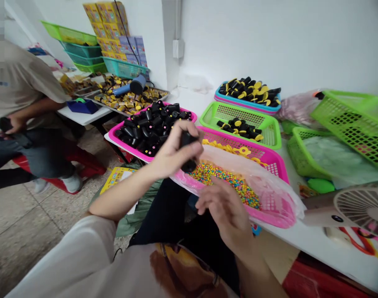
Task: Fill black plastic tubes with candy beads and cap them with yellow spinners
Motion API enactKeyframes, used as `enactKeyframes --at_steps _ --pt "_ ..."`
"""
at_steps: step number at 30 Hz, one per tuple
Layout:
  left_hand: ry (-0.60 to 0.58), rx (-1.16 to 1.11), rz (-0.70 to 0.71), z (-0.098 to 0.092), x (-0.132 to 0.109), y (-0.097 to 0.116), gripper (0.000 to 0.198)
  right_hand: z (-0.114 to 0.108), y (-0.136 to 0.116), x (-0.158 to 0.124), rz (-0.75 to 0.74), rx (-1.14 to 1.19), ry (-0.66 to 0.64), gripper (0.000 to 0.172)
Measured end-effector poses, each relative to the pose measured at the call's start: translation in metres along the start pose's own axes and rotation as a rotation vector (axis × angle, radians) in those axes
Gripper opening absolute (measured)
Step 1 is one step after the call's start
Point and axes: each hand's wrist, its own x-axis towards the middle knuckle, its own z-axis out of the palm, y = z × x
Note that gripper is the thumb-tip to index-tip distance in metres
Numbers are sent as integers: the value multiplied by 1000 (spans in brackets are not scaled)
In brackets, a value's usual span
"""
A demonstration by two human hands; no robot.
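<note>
My left hand [173,151] is closed around a black plastic part [189,154], held up over the near side of the pink basket area. My right hand [224,207] hovers at the near edge of a clear plastic bag [278,192], its fingers loosely bent and apart, with nothing visible in them. In that bag lie many small coloured beads [229,182]; the bag rests in a pink basket [282,165]. Yellow ring-shaped pieces [243,150] lie behind the beads. Left of them, another pink basket [114,132] holds black parts [148,128], some showing a pink or yellow dot.
Behind stand a green basket [207,120] and a blue one [218,98] with black-and-yellow pieces. Green baskets [300,153] and a fan [359,207] are at right. A co-worker [24,87] sits at left beside a table with a tray [164,96] of yellow pieces and stacked boxes [110,25].
</note>
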Motion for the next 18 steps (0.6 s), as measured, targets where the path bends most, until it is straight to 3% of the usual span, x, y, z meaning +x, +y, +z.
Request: enactKeyframes --at_steps 3,5,7,9,13,18 --pt "-137 99 274 29 -17 7 13 21 9 18 163 286 8 38" --pt "-201 102 321 35 -24 8 10 21 18 19 229 276 55 41" --pt "-223 137 265 32 -30 8 16 13 26 16 238 202 132 48" --pt "-172 114 165 27 -36 7 24 3 32 12 214 112 251 52" --pt "-119 -80 -56 29 -50 4 26 -8 28 5 153 -175 531 60" --pt "-189 -180 -237 45 -61 -4 76 -24 21 -4 66 -590 458 51"
